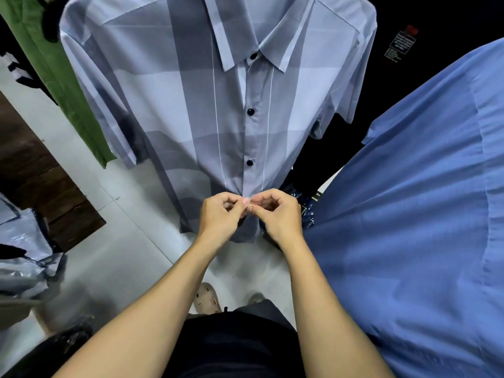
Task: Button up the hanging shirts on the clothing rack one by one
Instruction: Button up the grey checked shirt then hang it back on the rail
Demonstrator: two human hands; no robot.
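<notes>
Dark shorts (231, 347) and two pale shoes (207, 297) are seen nearest, on a light floor (114, 255). Both forearms are stretched forward to the lower front of the plaid shirt (169, 105), which hangs straight ahead.

The left hand (218, 216) and the right hand (278, 214) are curled tightly, thumb against forefinger, and the placket (249, 184) is pinched between them where the two meet. Whether a button is held there cannot be told; it is hidden by the fingers (244, 201).

Above the hands, three dark buttons (251, 111) are seen done up, one of them at the collar (226, 36). The fourth is judged to be in hand, with the hem just below.

Several slips are possible. The thin cloth could be pulled off line by the two pinches, so that the button is pushed past its hole or into the wrong one. The button could be lost from a shallow grip. A hard downward tug could drag the shirt askew on its hanger, which is not seen.

A blue shirt (422, 214) hangs close on the right and could be brushed; a green garment (46, 64) hangs at the left.
</notes>
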